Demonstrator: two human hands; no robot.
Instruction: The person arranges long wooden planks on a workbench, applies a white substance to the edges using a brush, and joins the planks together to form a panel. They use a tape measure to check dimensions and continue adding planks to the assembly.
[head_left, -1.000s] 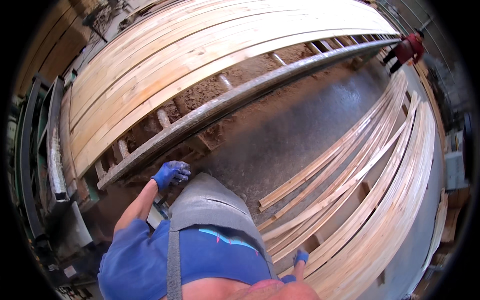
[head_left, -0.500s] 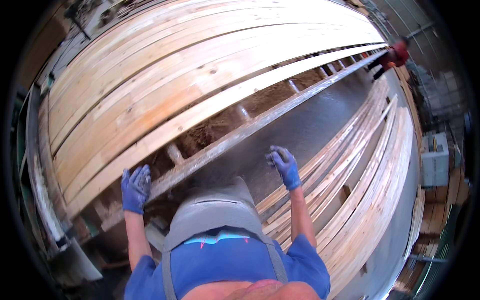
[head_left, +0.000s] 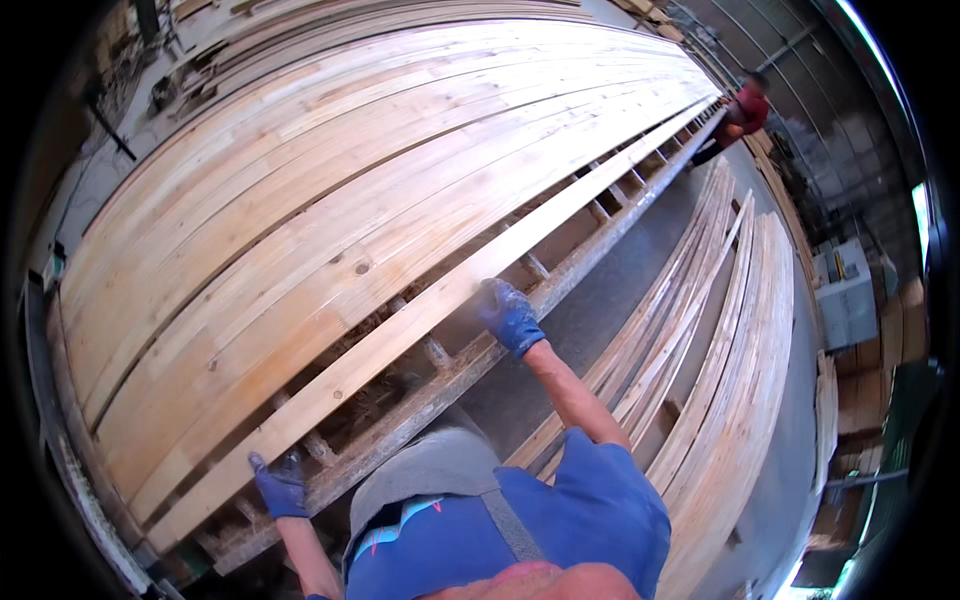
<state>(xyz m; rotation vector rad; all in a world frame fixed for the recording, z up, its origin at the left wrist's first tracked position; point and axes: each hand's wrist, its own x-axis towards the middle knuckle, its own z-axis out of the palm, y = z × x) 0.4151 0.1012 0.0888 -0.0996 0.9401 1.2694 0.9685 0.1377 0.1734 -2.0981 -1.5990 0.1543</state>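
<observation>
A long, narrow, pale wooden board (head_left: 400, 322) lies near the front of a rack, with a gap between it and the wide row of boards (head_left: 330, 215) behind. My left hand (head_left: 281, 486), in a blue glove, is at the board's front edge close to its near end. Farther along that edge, my right hand (head_left: 512, 318), gloved the same way, has its fingers curled at the wood. Parts of the fingers on both hands are hidden. Under the board run the rack's crossbars (head_left: 437, 352) and its worn front rail (head_left: 460, 372).
Several long timber strips (head_left: 720, 390) lie in a stack to my right, past a strip of grey floor (head_left: 640, 290). Another person (head_left: 742, 112) in a dark red top stands at the rack's far end. A grey box-shaped cabinet (head_left: 845, 290) stands at far right.
Both hands have come to the front board; the right one swung forward from over the floor. The gap behind the board looks wider. My view has shifted, and the far person leans more toward the rack.
</observation>
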